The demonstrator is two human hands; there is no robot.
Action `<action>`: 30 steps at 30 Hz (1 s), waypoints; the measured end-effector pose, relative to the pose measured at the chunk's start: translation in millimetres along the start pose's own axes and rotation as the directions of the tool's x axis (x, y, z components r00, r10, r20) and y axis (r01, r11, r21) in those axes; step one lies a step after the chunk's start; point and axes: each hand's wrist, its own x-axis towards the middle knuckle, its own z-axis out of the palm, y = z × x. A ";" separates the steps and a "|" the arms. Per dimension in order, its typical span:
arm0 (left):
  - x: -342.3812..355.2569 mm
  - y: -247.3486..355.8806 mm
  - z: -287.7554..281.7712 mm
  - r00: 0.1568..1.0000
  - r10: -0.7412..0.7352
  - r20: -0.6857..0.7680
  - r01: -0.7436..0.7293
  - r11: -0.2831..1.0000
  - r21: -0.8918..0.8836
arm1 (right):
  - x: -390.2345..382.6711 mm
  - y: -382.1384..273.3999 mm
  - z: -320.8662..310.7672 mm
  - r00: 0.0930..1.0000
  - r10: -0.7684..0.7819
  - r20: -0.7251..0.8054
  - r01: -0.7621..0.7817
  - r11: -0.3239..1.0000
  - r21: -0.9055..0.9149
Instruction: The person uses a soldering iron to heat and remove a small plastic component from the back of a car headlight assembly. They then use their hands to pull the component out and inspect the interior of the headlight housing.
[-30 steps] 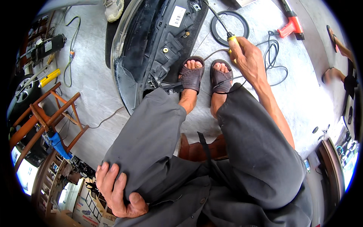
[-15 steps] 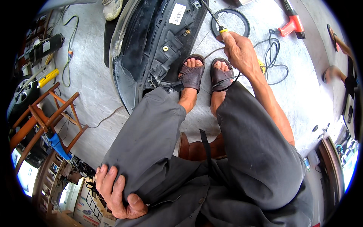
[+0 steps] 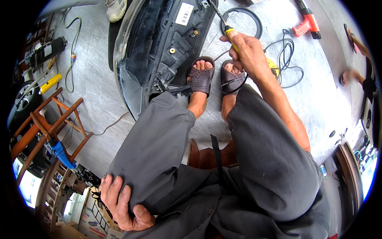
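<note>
White rect. label [image 3: 184, 13] on black housing [image 3: 167, 44], top.

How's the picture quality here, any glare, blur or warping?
Head view: strong fisheye warping, edges bending toward a black rim; even daylight, with pale glare on the floor at right; the right hand and screwdriver are sharp, while a person's hand at the far right is blurred.
</note>
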 end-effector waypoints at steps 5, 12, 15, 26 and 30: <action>-0.1 -2.5 -3.4 0.998 0.028 0.064 -0.027 1.000 -0.012 | -9.7 -2.0 6.7 0.999 0.003 -0.041 -0.003 1.000 -0.006; -1.6 -3.5 -5.4 0.997 0.011 0.080 -0.011 1.000 0.002 | -14.6 -8.1 7.3 0.996 -0.065 -0.057 0.055 0.987 -0.152; -0.9 -2.9 -6.0 0.996 0.019 0.082 -0.019 1.000 0.008 | -6.9 -11.3 8.1 0.991 -0.103 -0.087 0.083 0.973 -0.214; -0.8 -2.1 -4.4 0.998 0.007 0.062 -0.007 1.000 0.008 | -14.8 -9.9 9.2 0.992 -0.087 -0.090 0.064 0.969 -0.238; 1.9 -1.0 -1.0 0.999 0.019 0.032 -0.019 1.000 -0.007 | -8.2 -7.0 7.1 0.988 -0.120 -0.093 0.096 0.967 -0.234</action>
